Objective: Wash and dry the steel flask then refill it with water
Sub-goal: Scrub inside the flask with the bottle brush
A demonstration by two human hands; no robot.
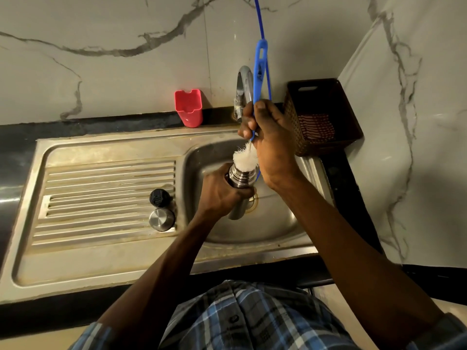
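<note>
Over the sink basin (275,223) my left hand (222,193) grips the steel flask (240,180) around its body, mouth tilted up and away from me. My right hand (270,137) holds the blue handle of a bottle brush (261,61). The white bristles (245,160) sit in the flask's mouth, partly sticking out. The flask's black inner stopper (159,197) and steel cap (162,219) lie on the drainboard (101,193) at its right edge. The tap (243,87) stands behind my right hand; no water shows running.
A red plastic holder (189,108) leans against the marble wall behind the sink. A dark woven basket (323,114) with a striped cloth inside sits at the back right, close to my right hand. A marble side wall closes the right.
</note>
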